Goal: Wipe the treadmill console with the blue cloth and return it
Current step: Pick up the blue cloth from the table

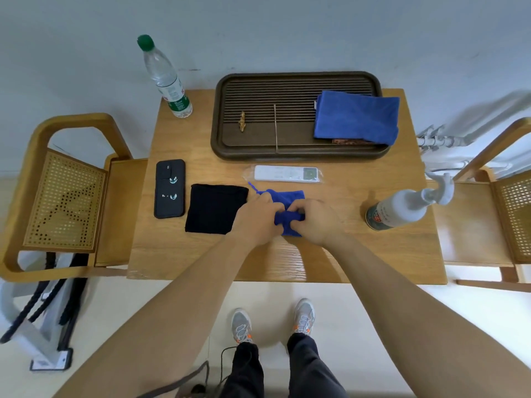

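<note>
Both hands, left hand (pixel 256 218) and right hand (pixel 315 222), pinch the bunched blue cloth (pixel 288 208).

We see bare wooden tabletop (pixel 287 259) nearest us; the white spray bottle (pixel 402 209) blocks the right, the black phone (pixel 169 188) the left.

A tray (pixel 221 133) sat at the back of the surface (pixel 359 254), with a folded cloth (pixel 356 116) lying in its right end. A bottle (pixel 165 76) stood to the tray's left at the back corner. A remote (pixel 286 173) lay just in front of the tray. Nearer, from left to right, lay a phone (pixel 169 188), a flat pouch (pixel 214 208), a second pouch (pixel 287 206) under both hands, and a spray bottle (pixel 402 208) well apart at the right edge. A chair (pixel 57 196) stood at each side.
</note>
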`<state>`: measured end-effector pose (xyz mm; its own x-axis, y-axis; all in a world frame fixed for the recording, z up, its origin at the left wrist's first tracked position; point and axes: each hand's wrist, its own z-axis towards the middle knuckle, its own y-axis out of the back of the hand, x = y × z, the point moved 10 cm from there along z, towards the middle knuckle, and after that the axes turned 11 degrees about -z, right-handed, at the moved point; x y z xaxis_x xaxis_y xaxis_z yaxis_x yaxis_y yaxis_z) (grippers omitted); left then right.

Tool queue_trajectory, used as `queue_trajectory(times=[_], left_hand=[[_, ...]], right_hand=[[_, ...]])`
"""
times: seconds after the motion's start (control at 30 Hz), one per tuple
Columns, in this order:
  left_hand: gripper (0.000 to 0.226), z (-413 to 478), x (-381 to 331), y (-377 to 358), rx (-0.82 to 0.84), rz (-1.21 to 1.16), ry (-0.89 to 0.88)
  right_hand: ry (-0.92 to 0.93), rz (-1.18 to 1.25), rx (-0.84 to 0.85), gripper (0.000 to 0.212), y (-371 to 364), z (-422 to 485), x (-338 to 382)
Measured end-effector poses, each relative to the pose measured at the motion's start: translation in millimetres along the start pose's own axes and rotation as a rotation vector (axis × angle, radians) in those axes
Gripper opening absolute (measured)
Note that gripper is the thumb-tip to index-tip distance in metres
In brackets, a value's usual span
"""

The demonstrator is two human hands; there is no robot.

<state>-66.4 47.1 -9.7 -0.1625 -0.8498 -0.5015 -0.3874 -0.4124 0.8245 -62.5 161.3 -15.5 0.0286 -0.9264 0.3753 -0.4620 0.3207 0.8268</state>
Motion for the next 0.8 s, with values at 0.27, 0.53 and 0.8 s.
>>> queue_trajectory(times=[0.27, 0.53, 0.8], left_hand=[[0.034, -60.3, -13.6, 87.6, -0.062, -0.638, 0.139], [0.034, -159.7, 31.0, 179.5, -0.375, -0.889, 0.322], [0.018, -317.3, 141.8, 196.7, -0.603, -0.892, 0.606]], right_hand=[[0.179, -0.136, -0.076, 0.027, 74.5, -48.4, 49.3], [0.369, 0.027, 0.202, 0.034, 69.6, -60.7, 123.4], [0.580, 0.154, 0.309, 0.025, 19.5, -86.7, 297.7]])
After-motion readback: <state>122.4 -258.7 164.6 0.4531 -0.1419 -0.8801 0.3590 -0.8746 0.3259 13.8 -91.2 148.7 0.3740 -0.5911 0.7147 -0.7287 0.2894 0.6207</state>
